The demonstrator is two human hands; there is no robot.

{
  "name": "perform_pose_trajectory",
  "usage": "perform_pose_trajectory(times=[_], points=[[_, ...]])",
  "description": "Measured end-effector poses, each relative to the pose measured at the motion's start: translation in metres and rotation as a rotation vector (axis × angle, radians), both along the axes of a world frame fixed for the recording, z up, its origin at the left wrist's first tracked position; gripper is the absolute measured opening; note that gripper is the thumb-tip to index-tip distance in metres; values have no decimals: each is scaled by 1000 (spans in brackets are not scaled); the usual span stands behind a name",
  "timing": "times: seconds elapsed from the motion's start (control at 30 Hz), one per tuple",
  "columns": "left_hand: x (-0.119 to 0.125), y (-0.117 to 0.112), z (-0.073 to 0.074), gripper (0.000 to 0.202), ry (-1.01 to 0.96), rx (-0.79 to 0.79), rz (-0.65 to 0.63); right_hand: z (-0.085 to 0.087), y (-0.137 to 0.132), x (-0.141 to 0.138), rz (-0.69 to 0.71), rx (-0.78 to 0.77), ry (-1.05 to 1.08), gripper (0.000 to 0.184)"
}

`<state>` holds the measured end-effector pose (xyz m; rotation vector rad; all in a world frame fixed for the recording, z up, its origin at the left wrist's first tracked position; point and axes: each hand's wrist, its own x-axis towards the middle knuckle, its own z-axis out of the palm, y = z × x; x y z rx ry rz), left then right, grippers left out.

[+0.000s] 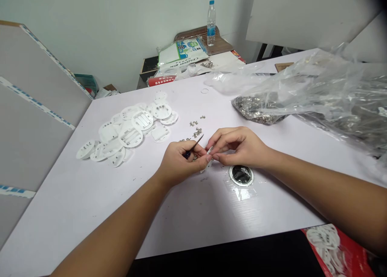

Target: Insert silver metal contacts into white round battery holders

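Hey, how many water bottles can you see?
1: a plastic water bottle standing upright on a brown wooden board behind the table; others may be hidden.

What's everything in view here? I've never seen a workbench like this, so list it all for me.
white table: one, white, under everything listed below unless noted
round plastic discs: many, white, heaped left
metal clips: several, silver, scattered centre
plastic bag of metal parts: one, clear and silver, right
metal ring: one, silver and black, taped down near the hands
water bottle: one, clear with blue cap, behind the table
red bag: one, red with white pieces, beyond the near edge
small tool: one, dark handle, in left hand
white piece: one, white, in right hand
left hand: one, centre
right hand: one, centre
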<state>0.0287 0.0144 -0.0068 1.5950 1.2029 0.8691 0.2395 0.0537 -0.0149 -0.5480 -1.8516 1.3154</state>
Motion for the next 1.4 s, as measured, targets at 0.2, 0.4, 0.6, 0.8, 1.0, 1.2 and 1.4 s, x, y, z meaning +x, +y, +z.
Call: perform_pose_trajectory(times=[0.2,0.4,0.6,0.8,1.0,1.2,1.4], points=[[4,-1,1,25,-12,-53,30,0,-2,-2,-67,118,-16,9],[5,0,2,26,-17,-70,32,1,-3,-2,-69,189,-42,8],[6,1,1,28,-46,-108,20,4,-4,-2,-82,252,-69,9],[3,2,-1,31,-87,-169,12,3,-1,2,-54,337,-94,20],[1,4,-4,33,-111,-202,19,3,1,5,-32,348,-106,19],[2,3,-3,33,-121,-215,20,2,2,7,11,296,-104,13],[1,4,-4,34,-115,-224,15,1,2,6,-4,354,-82,9]])
